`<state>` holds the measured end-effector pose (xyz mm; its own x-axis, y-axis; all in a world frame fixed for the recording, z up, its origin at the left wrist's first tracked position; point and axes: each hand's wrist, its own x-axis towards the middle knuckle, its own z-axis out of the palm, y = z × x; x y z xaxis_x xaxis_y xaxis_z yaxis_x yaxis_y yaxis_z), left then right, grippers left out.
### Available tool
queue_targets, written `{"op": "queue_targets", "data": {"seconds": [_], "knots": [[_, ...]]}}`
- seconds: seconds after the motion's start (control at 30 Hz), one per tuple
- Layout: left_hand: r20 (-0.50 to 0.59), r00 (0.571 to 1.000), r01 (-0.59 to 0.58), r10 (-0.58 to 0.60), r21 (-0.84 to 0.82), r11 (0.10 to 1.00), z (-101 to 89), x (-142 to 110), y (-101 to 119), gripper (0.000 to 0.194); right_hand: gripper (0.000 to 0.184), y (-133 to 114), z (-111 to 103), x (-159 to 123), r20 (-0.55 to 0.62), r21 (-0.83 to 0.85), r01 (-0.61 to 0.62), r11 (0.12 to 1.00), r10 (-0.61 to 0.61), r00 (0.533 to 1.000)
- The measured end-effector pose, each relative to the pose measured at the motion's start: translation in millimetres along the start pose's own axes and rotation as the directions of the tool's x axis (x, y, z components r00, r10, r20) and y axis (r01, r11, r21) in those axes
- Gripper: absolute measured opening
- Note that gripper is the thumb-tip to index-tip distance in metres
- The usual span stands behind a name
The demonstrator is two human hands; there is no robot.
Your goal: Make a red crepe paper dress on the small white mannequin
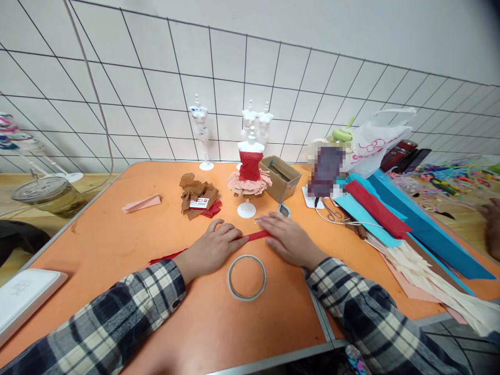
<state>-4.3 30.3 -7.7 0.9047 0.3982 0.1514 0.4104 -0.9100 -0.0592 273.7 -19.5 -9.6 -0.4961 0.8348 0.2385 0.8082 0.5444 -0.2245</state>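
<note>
A folded red paper strip (258, 236) lies on the orange table, stretched between my two hands. My left hand (214, 247) presses its thumb and fingers on the strip, whose tail comes out beyond the wrist to the left. At the other end, my right hand (287, 239) holds the strip down under its fingers. Closer to me, flat on the table, is a roll of tape (247, 299). Just behind my hands stands a small white mannequin (250, 148) in a red top (250, 165) and a ruffled pink skirt (249, 186).
Brown crumpled paper (195, 190) and a pink scrap (141, 203) lie on the left. A cardboard box (280, 178), phone (326, 169) and scissors (332, 212) are behind on the right, beside coloured paper sheets (378, 208). A white case (29, 297) sits near left; another person's hand (491, 224) shows far right.
</note>
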Motion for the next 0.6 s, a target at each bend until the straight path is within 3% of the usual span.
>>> {"op": "queue_targets", "data": {"seconds": [0.07, 0.17, 0.47, 0.6], "knots": [[-0.01, 1.0, 0.021, -0.021, -0.018, 1.0, 2.3, 0.6, -0.9, 0.046, 0.055, -11.8, 7.8, 7.9, 0.115, 0.074, 0.07, 0.995, -0.079, 0.99], [-0.025, 0.998, 0.049, -0.05, -0.034, 0.998, 3.6, -2.2, -4.1, 0.046, 0.054, -16.7, 14.3, 9.3, 0.195, 0.105, 0.062, 0.993, -0.081, 0.977], [-0.041, 0.994, 0.105, -0.105, 0.016, 0.994, 1.2, -29.6, -16.5, 0.042, 0.053, -7.3, 3.6, -7.5, 0.213, -0.011, -0.04, 0.999, 0.041, 0.976], [-0.046, 0.986, 0.162, -0.163, -0.018, 0.987, -5.9, -33.7, -15.9, 0.042, 0.05, -7.5, 1.7, -7.8, 0.154, -0.069, -0.043, 0.997, 0.054, 0.987]]}}
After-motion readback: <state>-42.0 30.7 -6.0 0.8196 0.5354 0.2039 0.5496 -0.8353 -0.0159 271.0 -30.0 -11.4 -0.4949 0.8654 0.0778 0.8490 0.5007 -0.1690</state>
